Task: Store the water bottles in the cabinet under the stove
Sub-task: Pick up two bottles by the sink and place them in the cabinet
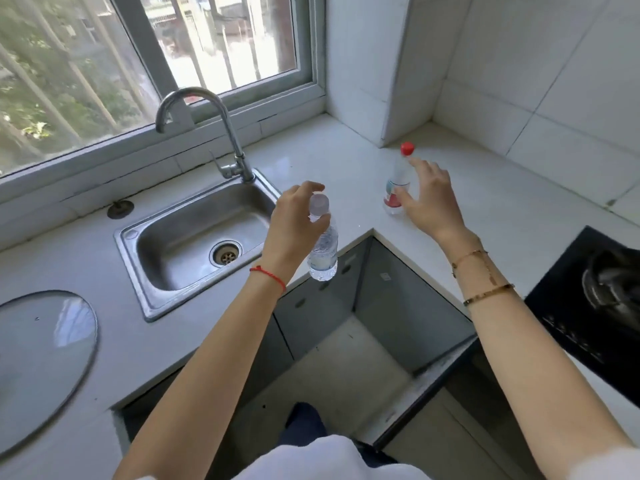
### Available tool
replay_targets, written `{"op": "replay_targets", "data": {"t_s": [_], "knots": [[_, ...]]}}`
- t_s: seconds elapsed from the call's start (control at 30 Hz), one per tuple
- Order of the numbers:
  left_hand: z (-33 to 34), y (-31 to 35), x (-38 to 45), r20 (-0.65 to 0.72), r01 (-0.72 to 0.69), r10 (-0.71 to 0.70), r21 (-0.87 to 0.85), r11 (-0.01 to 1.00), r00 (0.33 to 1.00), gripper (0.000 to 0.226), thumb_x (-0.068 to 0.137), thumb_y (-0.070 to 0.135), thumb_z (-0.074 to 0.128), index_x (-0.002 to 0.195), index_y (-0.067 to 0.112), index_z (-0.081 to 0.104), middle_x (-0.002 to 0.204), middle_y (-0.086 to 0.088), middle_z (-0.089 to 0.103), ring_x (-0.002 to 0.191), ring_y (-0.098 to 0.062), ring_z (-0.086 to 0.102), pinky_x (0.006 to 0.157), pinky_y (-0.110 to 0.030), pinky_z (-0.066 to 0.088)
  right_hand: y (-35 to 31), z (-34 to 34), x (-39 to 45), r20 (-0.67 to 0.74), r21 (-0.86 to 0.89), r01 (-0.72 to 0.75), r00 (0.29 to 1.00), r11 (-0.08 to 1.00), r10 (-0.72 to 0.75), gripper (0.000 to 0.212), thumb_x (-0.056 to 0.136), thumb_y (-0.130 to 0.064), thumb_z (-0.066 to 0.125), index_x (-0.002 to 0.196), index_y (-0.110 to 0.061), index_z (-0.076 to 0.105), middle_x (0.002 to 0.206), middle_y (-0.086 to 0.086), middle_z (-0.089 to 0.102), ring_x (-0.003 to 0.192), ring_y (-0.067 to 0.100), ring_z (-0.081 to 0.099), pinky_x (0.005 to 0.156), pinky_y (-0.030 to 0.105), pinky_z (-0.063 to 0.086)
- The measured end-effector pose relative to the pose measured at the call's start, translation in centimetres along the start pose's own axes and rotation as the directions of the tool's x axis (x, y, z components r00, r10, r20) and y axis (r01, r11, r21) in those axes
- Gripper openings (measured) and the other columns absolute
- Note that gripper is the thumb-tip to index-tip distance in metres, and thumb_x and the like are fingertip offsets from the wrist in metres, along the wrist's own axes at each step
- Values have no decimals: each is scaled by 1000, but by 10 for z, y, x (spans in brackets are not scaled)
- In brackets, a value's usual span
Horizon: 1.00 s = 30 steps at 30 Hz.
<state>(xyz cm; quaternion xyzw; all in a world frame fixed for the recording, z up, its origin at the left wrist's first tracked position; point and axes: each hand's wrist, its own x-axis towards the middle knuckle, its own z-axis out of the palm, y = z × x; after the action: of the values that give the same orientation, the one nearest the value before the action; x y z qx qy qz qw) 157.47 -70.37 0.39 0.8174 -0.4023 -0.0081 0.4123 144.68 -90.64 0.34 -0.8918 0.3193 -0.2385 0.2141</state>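
Clear-capped bottle [323,249] pinched at neck in left grip [294,225]; right grip [429,199] spread beside red-capped bottle [398,183] on counter [346,161]

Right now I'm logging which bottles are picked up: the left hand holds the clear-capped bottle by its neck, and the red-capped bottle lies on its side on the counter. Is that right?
Not quite. The red-capped bottle stands upright on the counter, with the right hand open around it. The head view shows this. The left hand does hold the clear-capped bottle by its neck.
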Motion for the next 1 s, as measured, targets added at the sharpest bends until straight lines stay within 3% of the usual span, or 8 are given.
{"op": "replay_targets", "data": {"t_s": [0.27,0.4,0.53,0.7,0.87,1.0], "knots": [[50,-14,95,76,-8,13,-59,998,997,37,77,7,73,114,9,67,99,-5,66,76,-16,51,71,-16,36,39,19,97,9,-83,-156,987,984,158,63,93,-25,55,148,-11,28,149,12,35,135,32,32,109,41,32],[71,-22,132,146,-27,42,-105,994,988,35,75,2,72,109,8,69,97,-7,68,81,-24,56,72,-26,42,55,43,136,84,-99,-274,956,957,282,66,92,-24,54,149,-12,23,149,15,33,134,35,31,108,44,32],[86,-34,165,170,-63,84,-123,990,982,33,74,2,72,106,9,70,96,-6,69,80,-25,59,71,-31,47,69,69,161,141,-115,-378,909,919,391,58,92,-23,54,143,-13,30,142,18,38,128,38,35,103,46,37],[100,-42,192,196,-95,120,-131,987,973,34,74,1,73,108,7,70,97,-8,70,78,-27,60,71,-34,50,80,90,169,98,-66,-399,910,915,404,51,91,-17,54,136,-15,31,127,19,51,115,40,45,91,45,43],[110,-45,202,234,-92,122,-135,987,965,31,76,3,74,106,10,70,94,-6,71,75,-23,59,72,-33,48,79,93,170,7,-40,-400,916,916,400,32,89,-9,54,116,-13,35,100,12,54,86,35,51,70,33,39],[115,-45,202,282,-107,144,-143,984,948,31,75,4,75,105,11,70,94,-4,71,75,-24,59,75,-41,51,76,99,156,-33,-23,-407,913,913,407,29,91,-14,59,113,-15,39,108,13,59,89,31,56,72,33,43]]}}
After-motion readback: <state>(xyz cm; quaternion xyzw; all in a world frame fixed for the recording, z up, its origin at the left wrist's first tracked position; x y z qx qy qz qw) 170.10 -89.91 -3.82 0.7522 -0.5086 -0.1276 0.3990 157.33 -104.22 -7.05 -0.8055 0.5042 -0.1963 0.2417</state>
